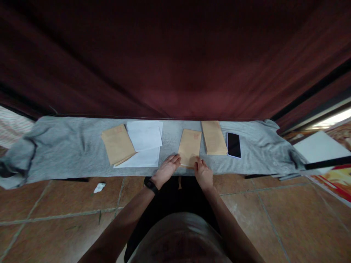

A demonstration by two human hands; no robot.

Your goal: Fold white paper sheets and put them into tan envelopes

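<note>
The envelope (189, 145), likely light and creasable, is best held where its edge is pinched by the right hand (204, 174), with the left hand (166, 169) touching, loosely open.

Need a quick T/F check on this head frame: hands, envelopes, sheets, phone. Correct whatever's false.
1. The left hand and right hand both touch the middle envelope. True.
2. The phone lies left of the middle envelope. False: the phone lies to its right, past the right envelope pile.
3. The dark wristband is on the left wrist. True.
4. Envelopes cover the white sheets completely. False: the left envelope pile overlaps only part of the white sheets.
</note>
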